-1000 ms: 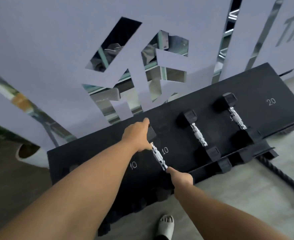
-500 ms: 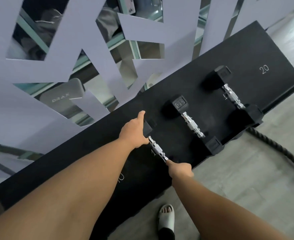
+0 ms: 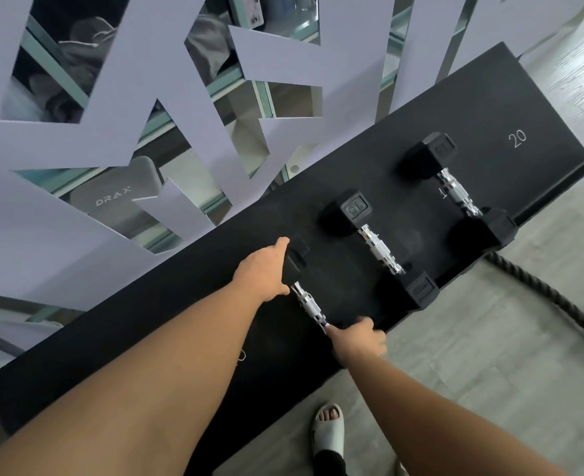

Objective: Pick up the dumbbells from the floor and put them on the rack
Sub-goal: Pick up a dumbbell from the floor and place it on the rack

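Note:
A small black dumbbell (image 3: 309, 305) with a chrome handle lies on the sloped black rack (image 3: 541, 108), left of two larger ones. My left hand (image 3: 265, 271) grips its far head. My right hand (image 3: 359, 340) covers its near head at the rack's front edge. A second dumbbell (image 3: 380, 250) rests in the middle of the rack. A third dumbbell (image 3: 455, 188) sits further right, near the white "20" mark.
A thick black rope (image 3: 555, 304) snakes over the grey floor right of the rack. My foot in a white slipper (image 3: 328, 429) stands just in front of the rack. Behind the rack rises a mirrored wall with pale cut-out panels (image 3: 77, 142).
The view has tilted and drawn closer to the rack. Both hands stay on the small dumbbell's ends, which has shifted slightly on the rack surface.

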